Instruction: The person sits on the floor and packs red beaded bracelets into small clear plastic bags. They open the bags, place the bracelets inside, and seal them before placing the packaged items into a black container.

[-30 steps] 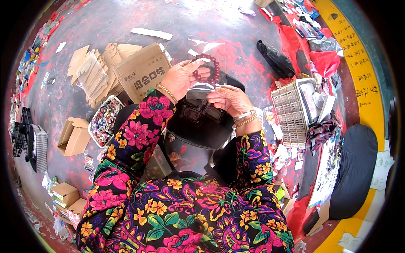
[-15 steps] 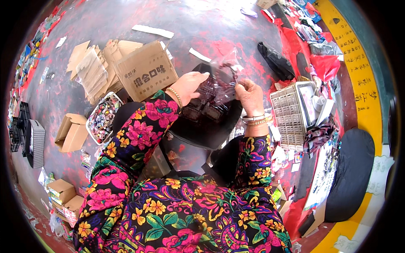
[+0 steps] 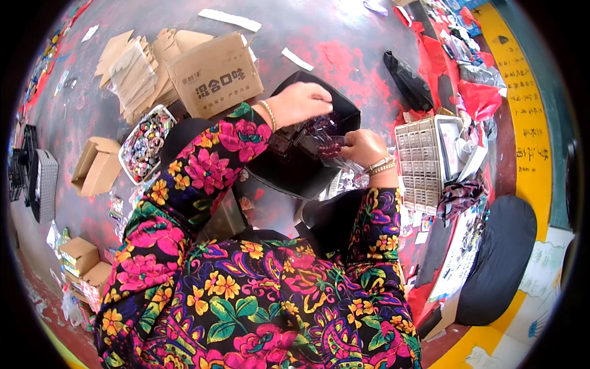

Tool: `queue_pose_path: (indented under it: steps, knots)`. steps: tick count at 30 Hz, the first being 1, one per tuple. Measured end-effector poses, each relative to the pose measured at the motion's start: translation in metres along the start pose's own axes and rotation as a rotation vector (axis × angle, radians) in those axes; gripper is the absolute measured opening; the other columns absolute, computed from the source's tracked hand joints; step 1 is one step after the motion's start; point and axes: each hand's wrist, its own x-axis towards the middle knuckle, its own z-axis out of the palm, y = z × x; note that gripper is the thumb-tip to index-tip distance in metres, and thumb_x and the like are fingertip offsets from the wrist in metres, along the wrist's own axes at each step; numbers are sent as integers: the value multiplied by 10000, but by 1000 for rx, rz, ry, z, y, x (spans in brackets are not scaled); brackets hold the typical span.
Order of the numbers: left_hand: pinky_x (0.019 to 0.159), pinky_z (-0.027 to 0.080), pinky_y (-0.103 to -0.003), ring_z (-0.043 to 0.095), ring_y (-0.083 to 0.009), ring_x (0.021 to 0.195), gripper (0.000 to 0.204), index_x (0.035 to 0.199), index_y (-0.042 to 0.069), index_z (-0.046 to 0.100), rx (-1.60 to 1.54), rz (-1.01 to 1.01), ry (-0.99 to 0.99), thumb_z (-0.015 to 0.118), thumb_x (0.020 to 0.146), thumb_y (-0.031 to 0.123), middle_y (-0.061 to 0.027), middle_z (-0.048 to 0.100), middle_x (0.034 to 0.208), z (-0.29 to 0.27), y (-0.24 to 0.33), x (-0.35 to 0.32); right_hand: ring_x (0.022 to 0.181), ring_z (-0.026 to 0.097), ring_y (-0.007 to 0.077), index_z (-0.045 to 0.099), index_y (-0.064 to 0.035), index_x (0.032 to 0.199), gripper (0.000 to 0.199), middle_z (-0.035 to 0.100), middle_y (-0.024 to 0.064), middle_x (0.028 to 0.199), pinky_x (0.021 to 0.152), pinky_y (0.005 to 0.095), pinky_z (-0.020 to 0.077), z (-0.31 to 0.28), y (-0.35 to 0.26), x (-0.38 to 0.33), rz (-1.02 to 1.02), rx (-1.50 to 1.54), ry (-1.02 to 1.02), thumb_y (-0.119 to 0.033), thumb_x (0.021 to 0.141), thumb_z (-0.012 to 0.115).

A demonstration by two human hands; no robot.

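Note:
A black open container [image 3: 286, 175] lies in front of my legs, with dark, shiny plastic packets [image 3: 283, 138] inside. Over its right side my right hand [image 3: 364, 149] is closed on a clear plastic bag [image 3: 347, 163]. Dark red beads [image 3: 329, 146] show at the bag, close to those fingers; whether all lie inside it I cannot tell. My left hand [image 3: 302, 103] hovers above the container's far part, its fingers curled together just above the beads. What those fingers hold, if anything, is hidden.
To the left stand a brown carton [image 3: 215, 77], flattened cardboard [image 3: 132, 77], a white basket of small colourful items [image 3: 147, 144] and an open box [image 3: 97, 166]. At the right are a cream plastic crate [image 3: 419, 165], a black bag [image 3: 409, 80] and a dark oval cushion [image 3: 504, 261].
My left hand has moved right and up from the container's left edge. The right hand has come down, and the clear bag, held high before, now hangs low over the container.

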Motion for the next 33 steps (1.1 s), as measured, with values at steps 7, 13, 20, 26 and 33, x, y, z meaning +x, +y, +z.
queue_pose_path:
  steps: [7, 13, 20, 26, 33]
  knots:
    - [866, 425, -340, 562, -261, 1001, 508, 1111, -25, 560, 411, 130, -397, 672, 756, 321, -162, 595, 1075, 2, 11, -9, 578, 425, 45, 590, -16, 717, 75, 502, -36, 606, 526, 228, 365, -33, -20, -14, -75, 901, -296, -79, 738, 626]
    - [705, 465, -269, 577, -112, 738, 320, 983, -39, 606, 87, -37, -612, 667, 774, 196, -50, 638, 797, 5, 15, -14, 684, 452, 24, 596, -22, 775, 48, 487, -68, 694, 601, 190, 371, -39, -15, -15, -137, 1147, -228, -59, 776, 627]
    - [678, 478, -266, 588, -117, 776, 215, 1034, 10, 584, -709, -219, -169, 571, 870, 148, -65, 623, 876, 4, 8, -10, 885, 607, 140, 545, -28, 1107, 346, 639, 61, 973, 704, 247, 448, -28, 3, 2, 94, 1398, 685, -271, 866, 593]
    - [710, 490, -330, 594, -159, 830, 280, 1116, 4, 543, -909, -203, -85, 509, 920, 200, -101, 627, 965, 2, 18, -13, 749, 604, 111, 601, -30, 988, 275, 634, 30, 849, 651, 239, 490, -5, -23, 10, 87, 1747, 283, -277, 868, 602]
    - [864, 452, -398, 551, -254, 1046, 402, 1208, -15, 451, -1010, -166, -151, 353, 963, 288, -169, 547, 1157, -2, 11, -7, 610, 598, 100, 624, -47, 901, 109, 634, 20, 729, 520, 225, 489, 8, -13, 19, 195, 1841, 180, -145, 855, 611]
